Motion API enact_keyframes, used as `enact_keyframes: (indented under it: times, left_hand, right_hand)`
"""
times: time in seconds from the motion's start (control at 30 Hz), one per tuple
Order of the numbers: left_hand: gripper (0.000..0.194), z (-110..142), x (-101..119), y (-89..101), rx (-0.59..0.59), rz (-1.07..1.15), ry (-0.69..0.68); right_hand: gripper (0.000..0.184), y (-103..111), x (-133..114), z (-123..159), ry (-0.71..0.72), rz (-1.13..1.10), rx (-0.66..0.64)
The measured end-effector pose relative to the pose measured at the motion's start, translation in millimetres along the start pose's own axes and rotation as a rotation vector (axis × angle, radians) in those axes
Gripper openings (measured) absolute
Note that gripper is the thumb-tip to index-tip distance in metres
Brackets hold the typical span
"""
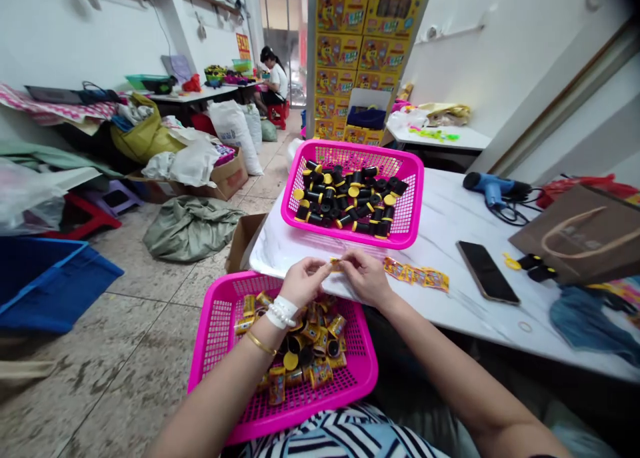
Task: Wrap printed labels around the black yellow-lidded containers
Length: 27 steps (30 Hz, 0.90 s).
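Note:
My left hand (304, 281) and my right hand (366, 277) meet at the table's near edge, both pinching a small yellow sticker (336, 264) between their fingertips. A strip of yellow stickers (416, 275) lies on the table just right of my right hand. Below my hands, on my lap, a pink basket (220, 325) holds several small canisters with yellow labels (313, 351). Beyond my hands another pink basket (413, 201) on the white table (450, 225) holds several black canisters with yellow caps (350, 201).
A black phone (487, 272), a blue heat gun (493, 188) and a brown paper bag (583, 235) lie at the right of the table. Yellow cartons (365, 45) are stacked behind. Bags, boxes and a blue crate (45, 278) crowd the floor at left. A person (273, 78) sits far back.

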<state>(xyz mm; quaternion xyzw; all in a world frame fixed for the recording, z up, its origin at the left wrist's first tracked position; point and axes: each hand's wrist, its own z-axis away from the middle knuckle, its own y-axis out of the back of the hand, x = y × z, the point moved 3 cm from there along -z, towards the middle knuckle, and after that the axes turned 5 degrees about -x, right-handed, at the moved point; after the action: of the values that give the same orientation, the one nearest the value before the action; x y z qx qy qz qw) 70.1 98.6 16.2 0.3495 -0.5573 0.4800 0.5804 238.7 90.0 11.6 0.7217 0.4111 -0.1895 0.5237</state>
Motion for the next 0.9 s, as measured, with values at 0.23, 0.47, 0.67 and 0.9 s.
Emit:
enact_keyframes:
  times: [0.23, 0.47, 0.67, 0.9]
  left_hand:
    - [0.032, 17.0, 0.7, 10.8, 0.060, 0.026, -0.061]
    - [0.020, 53.4, 2.7, 16.6, 0.209, -0.087, -0.126]
    - [0.015, 87.2, 11.7, 9.6, 0.312, -0.131, -0.220]
    - [0.018, 93.3, 3.6, 7.2, 0.332, -0.166, -0.184]
  right_hand:
    - [0.052, -17.2, -21.3, 17.4, -0.366, -0.683, 0.035]
    - [0.040, -39.1, -36.7, 31.6, -0.550, -0.777, -0.070]
    - [0.041, -43.3, -46.5, 40.4, -0.415, -0.485, 0.124]
    - [0.037, -46.5, -47.1, 51.5, -0.284, -0.259, 0.170]
